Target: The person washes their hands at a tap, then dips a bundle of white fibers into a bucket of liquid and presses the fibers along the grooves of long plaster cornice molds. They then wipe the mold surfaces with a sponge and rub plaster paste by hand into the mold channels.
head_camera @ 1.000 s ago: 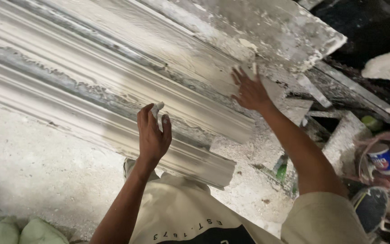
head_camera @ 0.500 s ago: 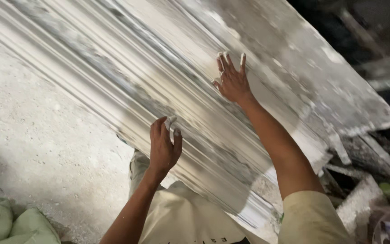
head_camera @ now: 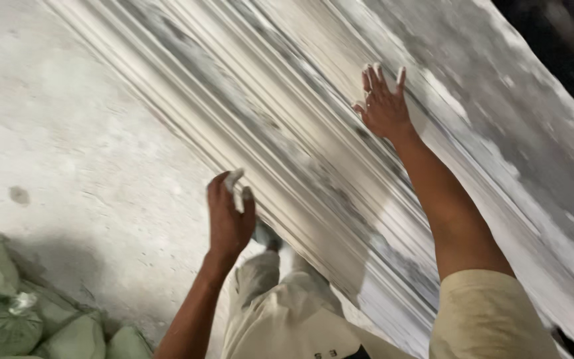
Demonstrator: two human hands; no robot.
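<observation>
Bright, flat light on pale floor (head_camera: 68,133); heavy diagonal motion blur across ribbed moulding (head_camera: 287,133); dark corner at 2 o'clock; soft shadow beside sacks (head_camera: 28,319) at 8 o'clock.

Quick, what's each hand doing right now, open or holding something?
Left hand: closed on a small white piece.
Right hand: open, fingers spread, flat on the long moulding.

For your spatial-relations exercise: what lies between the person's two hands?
In the head view, only ridged white moulding spans from the left hand, pinching a small white piece, to the right hand.
</observation>
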